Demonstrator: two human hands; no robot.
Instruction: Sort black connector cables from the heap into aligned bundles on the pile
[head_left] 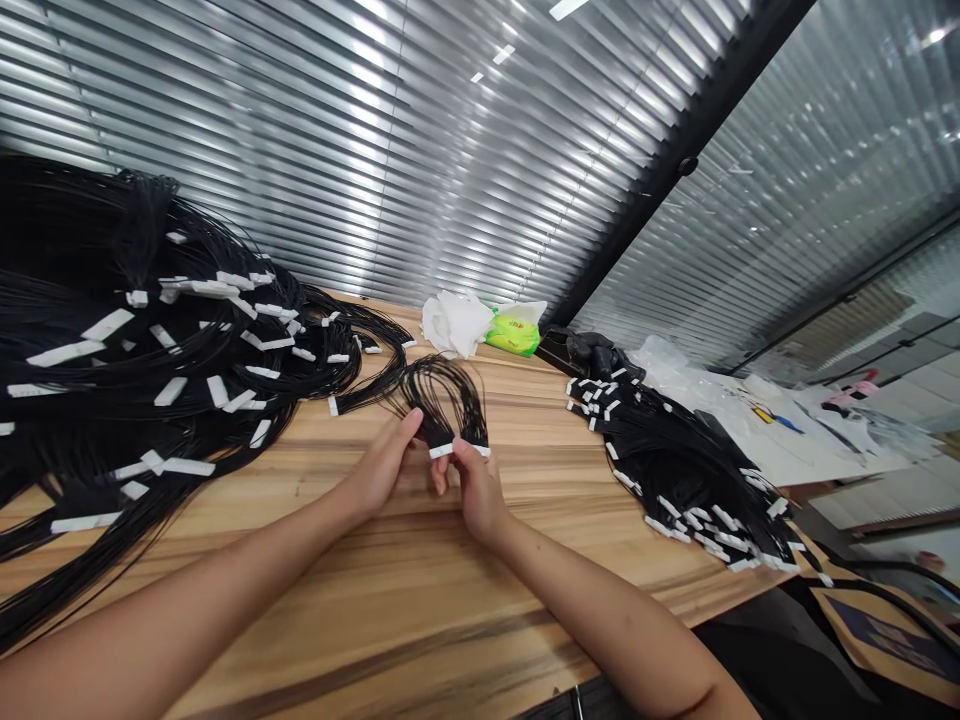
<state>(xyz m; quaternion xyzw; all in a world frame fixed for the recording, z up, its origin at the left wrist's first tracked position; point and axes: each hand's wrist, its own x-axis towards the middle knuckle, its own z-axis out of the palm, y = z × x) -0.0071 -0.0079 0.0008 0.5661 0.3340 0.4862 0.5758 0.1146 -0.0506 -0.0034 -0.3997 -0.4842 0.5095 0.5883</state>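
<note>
Both of my hands are at one looped wire harness (459, 385) of thin black wires with white connectors at its ends. My right hand (480, 488) pinches the white connectors (441, 451) between thumb and fingers, so part of them is covered. My left hand (386, 462) is closed at the harness's left side, its thumb against the black wires; its other fingers are mostly hidden. The harness loop rises away from me above the wooden table (360, 610).
A large heap of black wire harnesses (172, 390) with white connectors covers the left. A second pile (675, 470) lies on the right. White tissue (455, 322) and a green packet (513, 332) stand at the back, before metal blinds (337, 140). Plastic bags lie on a white table (780, 420).
</note>
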